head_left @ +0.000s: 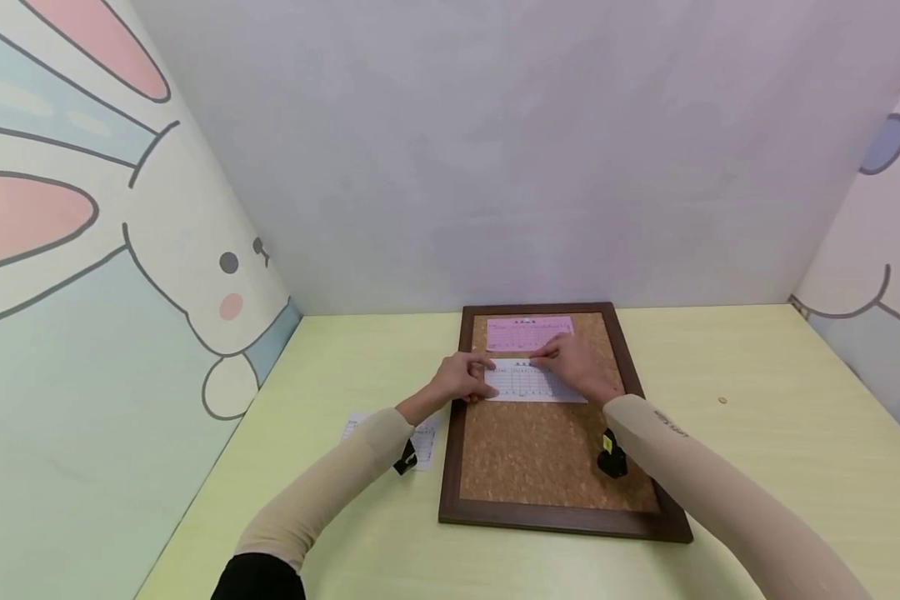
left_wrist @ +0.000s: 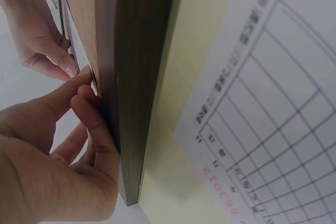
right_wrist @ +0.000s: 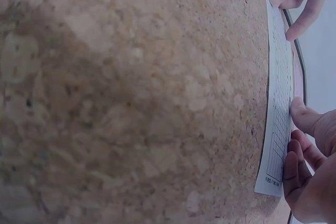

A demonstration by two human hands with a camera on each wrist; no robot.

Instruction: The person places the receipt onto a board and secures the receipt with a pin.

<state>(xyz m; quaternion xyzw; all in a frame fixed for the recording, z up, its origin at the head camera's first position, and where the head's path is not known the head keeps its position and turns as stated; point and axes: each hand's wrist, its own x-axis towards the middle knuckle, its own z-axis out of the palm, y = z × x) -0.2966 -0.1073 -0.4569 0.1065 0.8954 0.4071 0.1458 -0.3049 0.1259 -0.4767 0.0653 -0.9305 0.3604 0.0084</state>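
A white printed form (head_left: 536, 383) lies on a cork board (head_left: 547, 458) below a pink form (head_left: 517, 333). My left hand (head_left: 461, 377) holds down its left end, thumb near the lower corner and forefinger near the upper one. At the middle of its upper edge, the thumb and forefinger of my right hand (head_left: 576, 364) come close together. Whatever sits between those right fingertips is hidden, and I cannot tell if they pinch a pin. In the right wrist view the white form (right_wrist: 275, 103) stretches between both hands, close to the cork.
A dark wooden frame (head_left: 562, 518) edges the board on the pale yellow table (head_left: 780, 467). More white forms (head_left: 425, 442) lie left of it, partly under my left forearm. A small brass-coloured round piece (head_left: 722, 400) is on the table at the right. A grey wall stands behind.
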